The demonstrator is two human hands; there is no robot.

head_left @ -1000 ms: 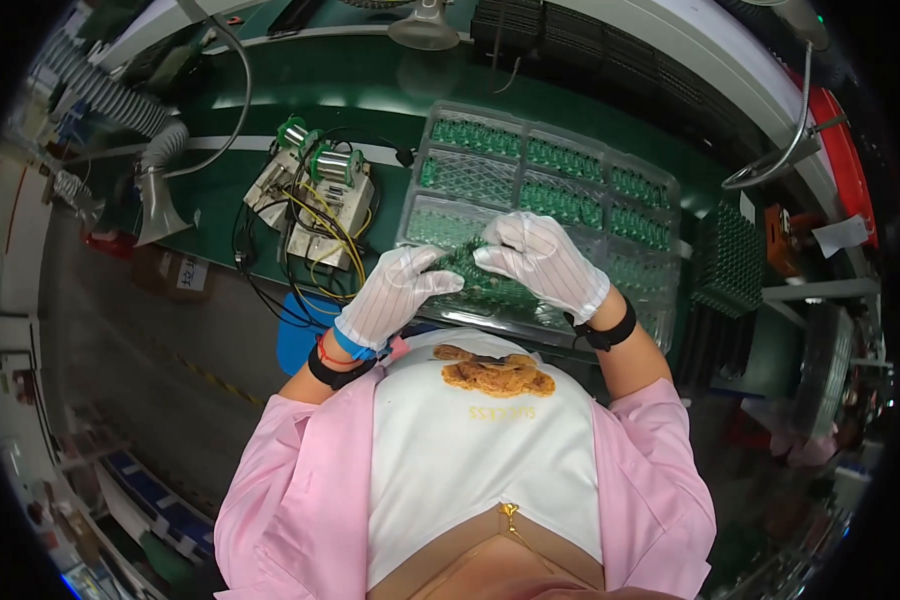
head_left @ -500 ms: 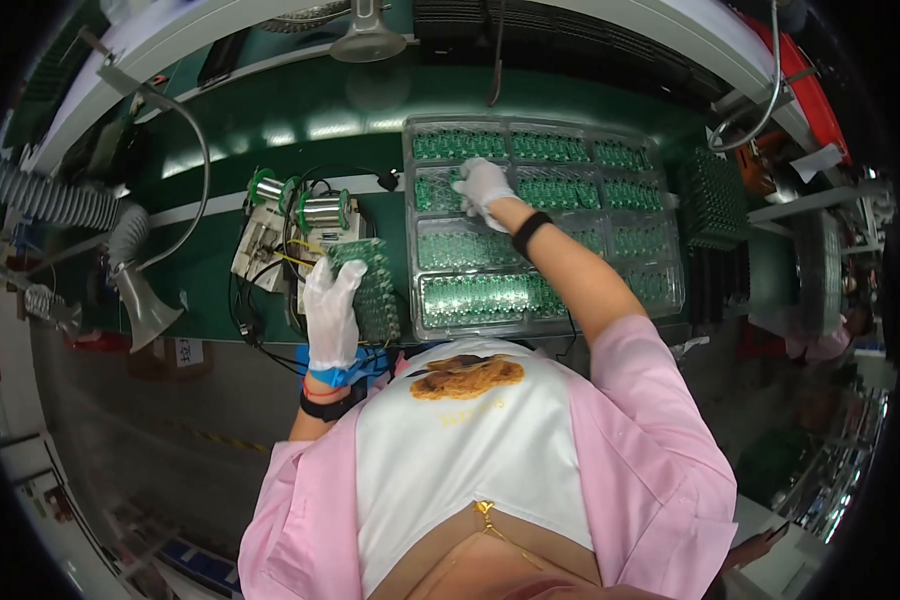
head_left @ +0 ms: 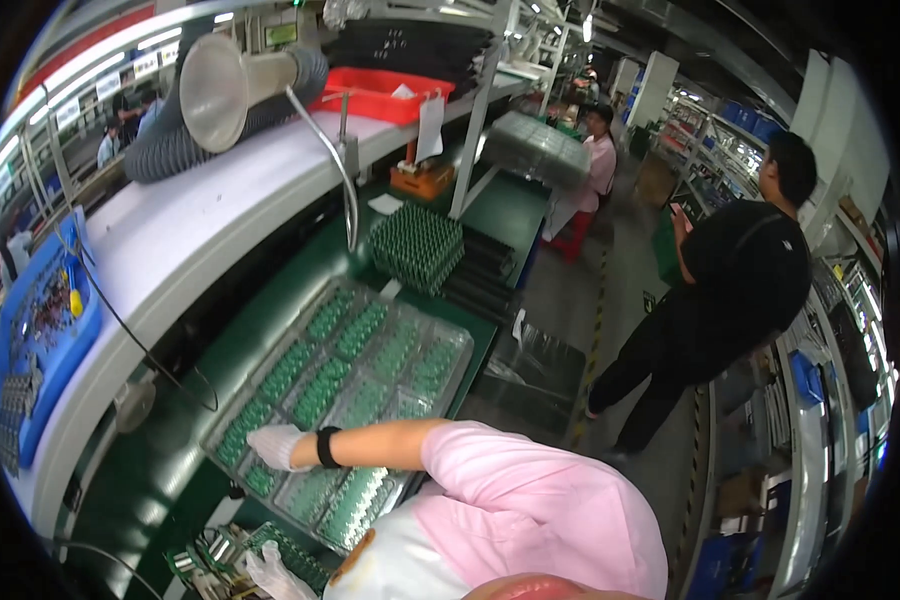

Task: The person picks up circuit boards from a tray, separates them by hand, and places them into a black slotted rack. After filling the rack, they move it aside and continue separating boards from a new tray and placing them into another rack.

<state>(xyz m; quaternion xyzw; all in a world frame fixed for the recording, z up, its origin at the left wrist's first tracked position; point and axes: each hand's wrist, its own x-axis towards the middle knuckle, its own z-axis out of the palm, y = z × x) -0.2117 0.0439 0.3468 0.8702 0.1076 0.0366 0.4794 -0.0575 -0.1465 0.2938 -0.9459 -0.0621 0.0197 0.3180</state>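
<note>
My right hand [head_left: 278, 446], in a white glove, reaches over a clear compartment tray [head_left: 462, 345] filled with small green circuit boards [head_left: 322, 388]. Its fingers are bent down among the boards in a left-hand compartment; what they pinch, if anything, is hidden. At the lower edge my left hand [head_left: 270, 574], gloved too, grips the side of a green circuit board panel [head_left: 298, 562]. Just left of that panel are a spool of solder wire [head_left: 217, 546] and its feeder, partly cut off by the picture's edge.
Beyond the tray stands a stack of green board panels [head_left: 417, 248]. A white shelf [head_left: 220, 205] carries a fume funnel [head_left: 215, 92], a red bin [head_left: 385, 92] and a blue tray [head_left: 45, 330]. A person in black [head_left: 745, 255] stands in the aisle; another in pink [head_left: 598, 160] sits farther off.
My view has swung to the right and up, bringing in the aisle and shelf. My right hand stays over the tray and my left hand at the board panel.
</note>
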